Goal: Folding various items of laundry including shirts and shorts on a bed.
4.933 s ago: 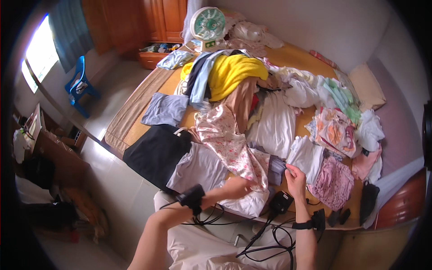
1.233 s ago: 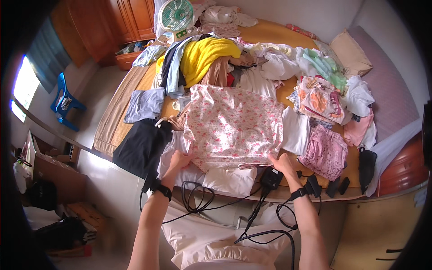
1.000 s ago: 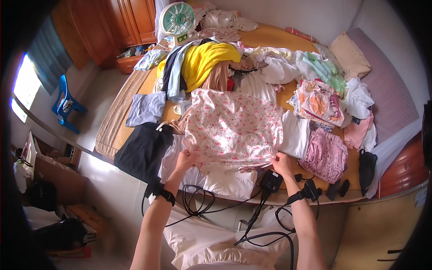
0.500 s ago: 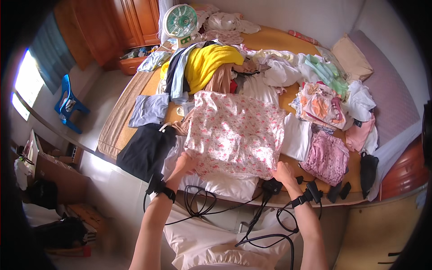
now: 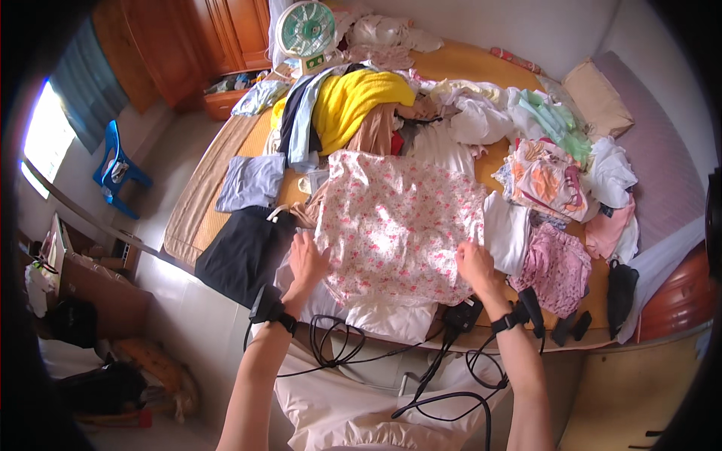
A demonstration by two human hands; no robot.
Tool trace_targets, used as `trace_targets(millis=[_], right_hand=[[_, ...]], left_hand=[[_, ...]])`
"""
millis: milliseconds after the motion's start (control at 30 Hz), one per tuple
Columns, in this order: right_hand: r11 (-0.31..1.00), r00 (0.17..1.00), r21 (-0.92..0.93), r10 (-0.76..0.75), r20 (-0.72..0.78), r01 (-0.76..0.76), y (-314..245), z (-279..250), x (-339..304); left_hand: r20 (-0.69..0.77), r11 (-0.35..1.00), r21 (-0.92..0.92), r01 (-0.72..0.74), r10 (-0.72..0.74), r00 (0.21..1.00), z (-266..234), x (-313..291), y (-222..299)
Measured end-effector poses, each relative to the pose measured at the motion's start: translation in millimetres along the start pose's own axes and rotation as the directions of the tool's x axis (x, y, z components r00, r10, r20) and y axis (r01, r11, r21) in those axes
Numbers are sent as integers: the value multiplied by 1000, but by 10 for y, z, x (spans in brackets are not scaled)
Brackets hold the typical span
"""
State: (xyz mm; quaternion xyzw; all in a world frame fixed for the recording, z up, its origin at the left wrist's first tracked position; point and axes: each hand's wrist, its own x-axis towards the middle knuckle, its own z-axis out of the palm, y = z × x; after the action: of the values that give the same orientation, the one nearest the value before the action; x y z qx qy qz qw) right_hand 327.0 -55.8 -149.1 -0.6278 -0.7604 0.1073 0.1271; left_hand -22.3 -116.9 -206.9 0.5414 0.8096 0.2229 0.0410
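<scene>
A cream cloth with small pink flowers is spread nearly flat over other laundry at the near side of the bed. My left hand is open at its left edge, fingers stretched forward. At the opposite edge, near the lower right corner, my right hand has its fingers bent and closed on the fabric; the fingertips are partly hidden. White fabric shows from under the cloth's near edge. Left of it lies a black garment, and right of it a folded white one.
Folded floral clothes and a pink dotted garment lie right. A yellow cloth tops a heap behind. A fan stands at the far side. Black cables hang from a box at the bed's near edge.
My left hand has let go of the cloth's near left part and moved slightly forward. My right hand has moved forward along the right edge. The cloth's lower right part lies wider.
</scene>
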Motion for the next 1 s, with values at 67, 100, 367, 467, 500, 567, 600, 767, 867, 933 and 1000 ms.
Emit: trace_targets(millis=[67, 100, 367, 467, 500, 567, 600, 767, 867, 933, 1000], right_hand=[[998, 1000, 57, -8, -11, 8, -59, -59, 171], [993, 999, 111, -27, -16, 29, -86, -66, 231], [989, 998, 135, -55, -2, 55, -180, -6, 653], [986, 997, 146, -78, -16, 79, -190, 69, 852], [987, 997, 144, -75, -15, 77, -177, 92, 905], [987, 998, 150, -62, -21, 65, -187, 108, 1011], [987, 998, 146, -59, -22, 62, -183, 100, 1088], [991, 999, 127, -33, -43, 38, -175, 131, 1245], [991, 1000, 129, -21, -16, 23, -141, 161, 1234], [992, 1000, 125, -20, -7, 21, -119, 171, 1216], [992, 1000, 126, -27, 10, 26, -102, 167, 1213]], left_hand=[[-64, 980, -122, -158, 151, 986, -53, 23, 123], [-56, 982, -113, -150, 145, 988, -80, 14, 163], [471, 859, -378, -346, 500, 726, -105, -386, 636], [447, 818, -232, -526, 570, 689, -135, -663, 867], [448, 817, -236, -526, 572, 688, -84, -705, 881], [397, 781, -183, -597, 614, 682, -7, -717, 918], [390, 788, -183, -587, 607, 693, 25, -695, 924], [572, 842, -293, -452, 534, 623, -121, -366, 942], [504, 838, -276, -471, 543, 671, -91, -204, 981], [461, 827, -310, -469, 562, 687, -55, -148, 993], [416, 815, -342, -468, 577, 703, -22, -132, 996]])
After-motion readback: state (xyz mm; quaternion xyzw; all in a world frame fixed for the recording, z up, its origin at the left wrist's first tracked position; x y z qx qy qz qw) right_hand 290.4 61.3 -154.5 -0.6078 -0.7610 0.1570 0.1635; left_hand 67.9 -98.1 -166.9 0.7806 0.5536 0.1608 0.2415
